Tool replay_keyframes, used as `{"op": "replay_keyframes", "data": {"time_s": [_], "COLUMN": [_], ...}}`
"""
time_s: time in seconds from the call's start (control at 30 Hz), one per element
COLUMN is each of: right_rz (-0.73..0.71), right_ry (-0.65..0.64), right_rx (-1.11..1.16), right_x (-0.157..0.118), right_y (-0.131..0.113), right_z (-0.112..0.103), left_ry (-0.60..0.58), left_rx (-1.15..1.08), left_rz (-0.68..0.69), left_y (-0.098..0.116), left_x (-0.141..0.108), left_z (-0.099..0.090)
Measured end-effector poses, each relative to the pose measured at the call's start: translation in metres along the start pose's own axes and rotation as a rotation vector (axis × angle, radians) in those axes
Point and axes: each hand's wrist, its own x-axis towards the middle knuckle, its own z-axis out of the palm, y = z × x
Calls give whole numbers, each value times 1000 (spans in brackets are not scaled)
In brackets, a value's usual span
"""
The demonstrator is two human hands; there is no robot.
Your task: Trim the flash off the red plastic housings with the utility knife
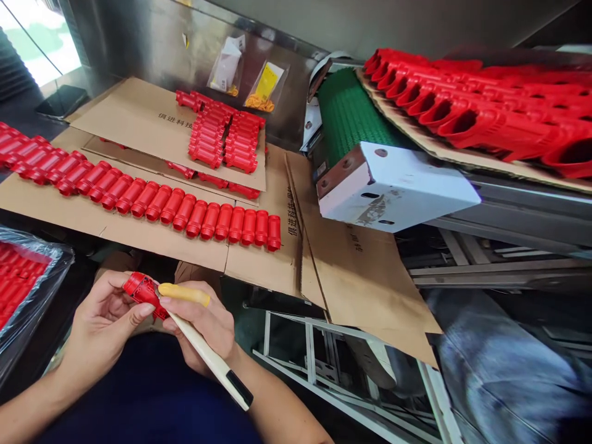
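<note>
My left hand grips a red plastic part between thumb and fingers, low in the view above my lap. My right hand holds a slim tool with a cream handle and a dark end; a yellow cover is on one of its fingers. The tool's tip meets the red part, though the contact point is partly hidden by the fingers. Just beyond my hands, a long row of red parts lies side by side on cardboard.
Stacked cardboard with more red parts lies behind the row. Two small plastic bags rest on the metal surface. A green conveyor carries red parts at right. A lined box stands at left. A person's jeans leg shows at lower right.
</note>
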Motion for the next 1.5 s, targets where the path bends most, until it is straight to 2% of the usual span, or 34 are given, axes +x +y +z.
{"op": "replay_keyframes", "data": {"time_s": [0.23, 0.53, 0.63, 0.73, 0.8, 0.93, 1.0, 1.07, 1.13, 1.2, 1.27, 1.37, 1.5], "right_rz": [-4, 69, 237, 422, 556, 928, 1027, 931, 661, 363, 168, 77, 39], "right_ry": [5, 14, 14, 72, 64, -180, -242, -248, -220, -169, -127, -109, -45], "right_rx": [-21, 8, 123, 119, 92, 342, 389, 264, 66, -70, -94, -33, -12], "right_x": [1, -3, -3, 2, 7, 14, 14, 11, 10, 9, 9, 7, 5], "right_y": [-3, -11, -13, -13, -11, -3, -2, -4, -9, -13, -15, -15, -10], "right_z": [0, -1, -8, -18, -24, -25, -23, -22, -23, -26, -29, -28, -21], "left_ry": [1, 8, -10, -46, -97, -194, -209, -155, -29, 74, 118, 112, 17], "left_rx": [-10, -113, -214, -373, -417, -469, -450, -302, -155, -153, -246, -313, -303], "left_rz": [31, -59, -146, -362, -518, -702, -629, -444, -317, -338, -399, -405, -339], "left_y": [3, -1, -1, 0, 0, 1, 5, 9, 13, 17, 18, 15, 6], "left_x": [0, -5, -3, -2, -2, -3, -4, -5, -5, -3, -1, 1, 1], "left_z": [3, 3, 3, 1, -3, -9, -10, -7, -3, 2, 5, 4, -4]}}
